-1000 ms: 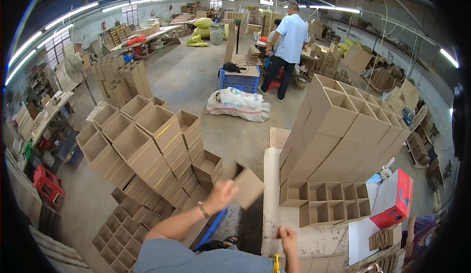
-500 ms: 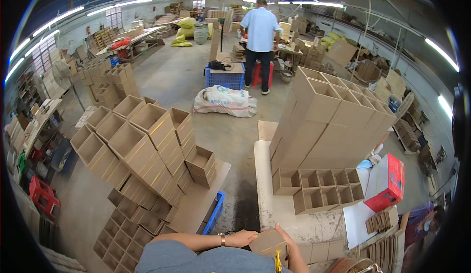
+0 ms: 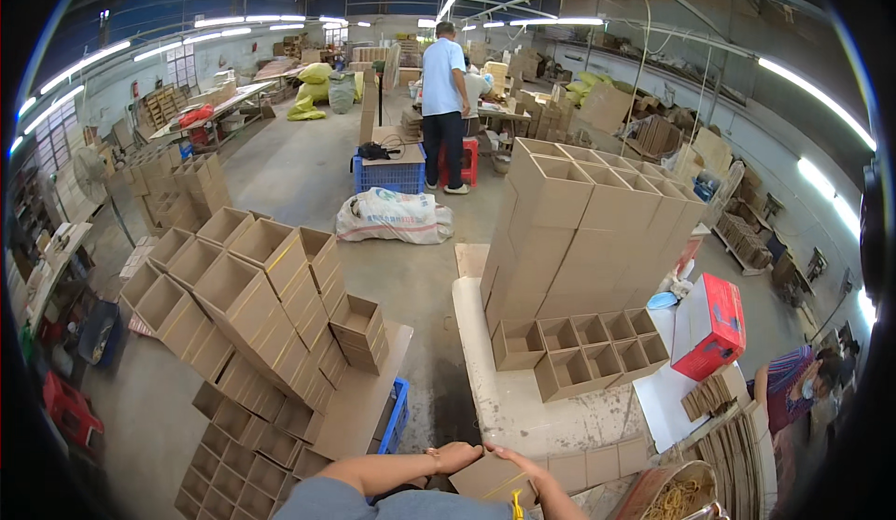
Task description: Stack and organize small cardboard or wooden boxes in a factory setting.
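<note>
Close to my body, at the lower edge, I hold a brown cardboard box [image 3: 493, 479] with a thin yellow band across it. My left hand [image 3: 457, 456] is closed at its far left corner, fingers curled. On the far right edge lies my right hand [image 3: 519, 464], its fingers gripping the board. The box's underside and near part are hidden by my body. Beside my right forearm, a row of flat cardboard pieces [image 3: 602, 464] lies on the worktable [image 3: 523, 408]. A round container of yellowish bands [image 3: 679, 503] stands at the lower right.
Stacked open cardboard boxes [image 3: 238, 287] rise at left, beside a blue crate [image 3: 397, 417]. On the right stand a tall box stack [image 3: 569, 231], low boxes [image 3: 583, 357] and a red-and-white carton [image 3: 714, 329]. Ahead are a white sack [image 3: 394, 216] and a standing person [image 3: 443, 91]; another person [image 3: 793, 385] is far right.
My view has swung to the right and tilted up a little. My hands have come closer together at the box's far edge. The standing person has turned slightly; the person at right shows more.
</note>
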### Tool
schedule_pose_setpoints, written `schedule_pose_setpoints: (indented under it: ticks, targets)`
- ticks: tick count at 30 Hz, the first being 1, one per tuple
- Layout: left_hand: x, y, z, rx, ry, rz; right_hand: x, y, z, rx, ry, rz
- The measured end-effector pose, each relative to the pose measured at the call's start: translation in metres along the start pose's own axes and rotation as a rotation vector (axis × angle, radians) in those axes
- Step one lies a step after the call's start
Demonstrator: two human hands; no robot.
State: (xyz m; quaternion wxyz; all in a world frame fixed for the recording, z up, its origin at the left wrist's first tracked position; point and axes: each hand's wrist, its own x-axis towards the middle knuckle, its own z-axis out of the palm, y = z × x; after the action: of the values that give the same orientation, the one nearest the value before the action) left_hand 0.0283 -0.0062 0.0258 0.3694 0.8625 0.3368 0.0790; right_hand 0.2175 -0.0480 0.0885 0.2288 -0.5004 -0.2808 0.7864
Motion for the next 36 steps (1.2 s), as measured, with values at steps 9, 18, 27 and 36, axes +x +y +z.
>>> schedule_pose_setpoints:
  ticks: [9,18,27,36]
  targets:
    - [0.022,-0.064,0.020,-0.009,-0.008,-0.113,-0.057,-0.002,0.002,-0.149,0.313,-0.035]
    - [-0.015,0.092,0.021,-0.410,0.345,0.280,-0.033,0.026,-0.059,-0.333,0.849,-0.415]
    - [-0.028,0.101,0.013,-0.308,0.433,0.298,-0.026,0.047,-0.042,-0.062,0.843,-0.482]
    - [-0.045,0.101,0.008,0.018,0.034,0.337,0.006,0.068,-0.055,-0.064,0.894,-0.301]
